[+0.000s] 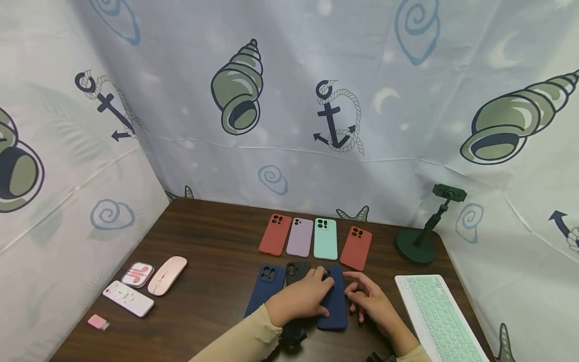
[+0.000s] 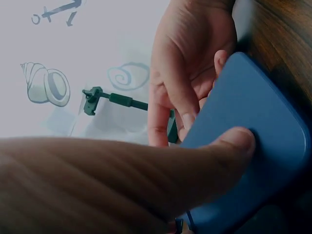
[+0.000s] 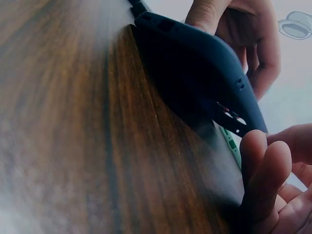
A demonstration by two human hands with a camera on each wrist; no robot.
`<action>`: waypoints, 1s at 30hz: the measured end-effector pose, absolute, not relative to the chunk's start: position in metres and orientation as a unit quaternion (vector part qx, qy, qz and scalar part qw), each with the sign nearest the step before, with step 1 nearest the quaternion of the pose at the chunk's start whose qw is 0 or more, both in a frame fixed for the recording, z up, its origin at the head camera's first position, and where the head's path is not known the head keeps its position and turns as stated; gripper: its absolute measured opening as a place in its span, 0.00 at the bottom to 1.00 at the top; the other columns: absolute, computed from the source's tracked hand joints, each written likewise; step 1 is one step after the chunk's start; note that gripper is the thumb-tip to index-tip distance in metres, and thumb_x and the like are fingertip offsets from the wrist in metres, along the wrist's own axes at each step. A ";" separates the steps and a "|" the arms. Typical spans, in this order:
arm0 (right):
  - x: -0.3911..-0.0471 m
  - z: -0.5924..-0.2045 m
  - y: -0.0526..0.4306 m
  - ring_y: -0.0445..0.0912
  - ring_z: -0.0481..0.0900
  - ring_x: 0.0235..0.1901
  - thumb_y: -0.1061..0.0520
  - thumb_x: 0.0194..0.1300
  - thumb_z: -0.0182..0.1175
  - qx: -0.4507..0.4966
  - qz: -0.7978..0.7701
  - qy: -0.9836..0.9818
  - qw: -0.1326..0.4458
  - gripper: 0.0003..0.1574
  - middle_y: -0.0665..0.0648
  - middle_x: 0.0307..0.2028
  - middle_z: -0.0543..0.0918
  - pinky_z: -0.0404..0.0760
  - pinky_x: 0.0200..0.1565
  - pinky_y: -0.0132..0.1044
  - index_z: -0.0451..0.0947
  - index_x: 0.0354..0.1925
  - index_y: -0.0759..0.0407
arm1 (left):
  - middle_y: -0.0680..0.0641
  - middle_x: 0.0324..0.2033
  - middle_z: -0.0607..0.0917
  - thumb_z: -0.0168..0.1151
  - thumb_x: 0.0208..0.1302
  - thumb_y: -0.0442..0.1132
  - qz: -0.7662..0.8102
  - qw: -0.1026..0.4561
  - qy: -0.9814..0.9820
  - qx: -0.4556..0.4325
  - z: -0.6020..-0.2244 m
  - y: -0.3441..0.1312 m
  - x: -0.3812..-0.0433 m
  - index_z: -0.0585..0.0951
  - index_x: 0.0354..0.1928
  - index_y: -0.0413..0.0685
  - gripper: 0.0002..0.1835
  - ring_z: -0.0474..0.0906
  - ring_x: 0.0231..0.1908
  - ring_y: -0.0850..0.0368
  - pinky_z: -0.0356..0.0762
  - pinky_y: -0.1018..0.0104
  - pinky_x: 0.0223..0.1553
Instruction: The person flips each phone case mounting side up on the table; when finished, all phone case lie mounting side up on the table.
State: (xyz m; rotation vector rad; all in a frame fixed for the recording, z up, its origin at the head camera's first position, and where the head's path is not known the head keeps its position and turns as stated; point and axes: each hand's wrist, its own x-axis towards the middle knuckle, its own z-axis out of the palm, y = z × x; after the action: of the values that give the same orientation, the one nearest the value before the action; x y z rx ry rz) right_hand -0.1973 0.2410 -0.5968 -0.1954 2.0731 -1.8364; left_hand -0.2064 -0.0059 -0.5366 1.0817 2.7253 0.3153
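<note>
Beige sleeve [image 1: 246, 334], foremost, crosses the desk [image 1: 203, 291]. Your left hand [image 1: 304, 300] grips one blue case [image 1: 336, 301], mid-desk, tilted, partly raised off the wood; your right hand [image 1: 368, 301], beside it, fingers loose, grasps nothing. Step, as judged: positioning that case; next move calls for a steady, level grip. Right edge: keyboard [image 1: 439, 311]. Left edge: remote [image 1: 128, 298], mouse [image 1: 167, 276]. Crowding your left: second blue case [image 1: 263, 291], black case [image 1: 299, 276]. Far edge: red case [image 1: 274, 239], lilac case [image 1: 299, 239], mint case [image 1: 325, 244], another red case [image 1: 355, 251]. Far right corner: green stand [image 1: 416, 249].
</note>
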 end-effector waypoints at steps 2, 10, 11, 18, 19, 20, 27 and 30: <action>-0.197 -0.598 0.242 0.48 0.81 0.29 0.55 0.72 0.62 -0.083 -0.655 0.729 0.180 0.35 0.69 0.49 0.77 0.79 0.18 0.40 0.63 0.73 0.48 | 0.46 0.60 0.70 0.70 0.59 0.63 0.124 0.101 0.918 0.362 -0.538 -0.006 -0.207 0.71 0.68 0.58 0.38 0.71 0.58 0.55 0.79 0.64 0.49; -0.197 -0.600 0.240 0.49 0.81 0.28 0.51 0.73 0.61 -0.106 -0.637 0.746 0.162 0.36 0.67 0.45 0.77 0.79 0.17 0.44 0.61 0.74 0.42 | 0.41 0.66 0.69 0.58 0.64 0.71 0.201 0.132 0.918 0.316 -0.542 0.000 -0.210 0.54 0.79 0.70 0.46 0.73 0.62 0.52 0.81 0.59 0.49; -0.197 -0.599 0.239 0.49 0.82 0.28 0.50 0.73 0.61 -0.105 -0.630 0.752 0.161 0.36 0.66 0.45 0.78 0.79 0.17 0.44 0.61 0.74 0.40 | 0.41 0.65 0.69 0.58 0.65 0.71 0.213 0.137 0.917 0.308 -0.542 0.001 -0.209 0.50 0.80 0.73 0.47 0.73 0.62 0.52 0.81 0.59 0.48; -0.195 -0.596 0.236 0.52 0.82 0.30 0.47 0.73 0.60 -0.099 -0.603 0.774 0.162 0.37 0.65 0.45 0.78 0.80 0.17 0.47 0.59 0.74 0.33 | 0.40 0.70 0.66 0.57 0.65 0.71 0.261 0.145 0.911 0.283 -0.539 0.004 -0.203 0.48 0.79 0.80 0.45 0.77 0.62 0.48 0.81 0.55 0.49; -0.194 -0.596 0.237 0.53 0.82 0.30 0.47 0.73 0.60 -0.101 -0.602 0.776 0.160 0.37 0.65 0.45 0.78 0.80 0.17 0.48 0.59 0.75 0.33 | 0.41 0.71 0.66 0.56 0.65 0.72 0.266 0.144 0.911 0.279 -0.539 0.005 -0.203 0.48 0.78 0.81 0.45 0.77 0.62 0.48 0.82 0.54 0.51; -0.194 -0.596 0.237 0.53 0.82 0.30 0.47 0.73 0.61 -0.103 -0.601 0.777 0.159 0.38 0.65 0.45 0.78 0.80 0.17 0.47 0.59 0.75 0.32 | 0.41 0.72 0.65 0.56 0.64 0.73 0.273 0.142 0.911 0.276 -0.539 0.006 -0.203 0.49 0.78 0.80 0.45 0.77 0.63 0.47 0.82 0.53 0.52; -0.194 -0.598 0.239 0.50 0.77 0.26 0.48 0.71 0.63 -0.134 -0.578 0.791 0.151 0.44 0.64 0.44 0.80 0.79 0.17 0.47 0.56 0.77 0.31 | 0.44 0.72 0.67 0.60 0.62 0.72 0.330 0.157 0.901 0.235 -0.538 0.007 -0.201 0.52 0.78 0.76 0.46 0.82 0.55 0.51 0.83 0.53 0.48; -0.196 -0.597 0.237 0.49 0.76 0.25 0.47 0.70 0.64 -0.143 -0.569 0.796 0.151 0.45 0.63 0.43 0.81 0.80 0.17 0.47 0.54 0.77 0.29 | 0.42 0.68 0.71 0.63 0.62 0.69 0.347 0.170 0.893 0.229 -0.532 0.003 -0.202 0.54 0.79 0.71 0.47 0.83 0.47 0.55 0.82 0.57 0.43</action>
State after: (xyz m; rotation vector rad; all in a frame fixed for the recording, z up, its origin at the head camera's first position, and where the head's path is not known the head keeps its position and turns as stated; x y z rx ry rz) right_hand -0.1955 0.2370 -0.5973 -0.4108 2.2857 -1.6333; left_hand -0.2016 0.0034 -0.5316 0.6499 2.5391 0.9875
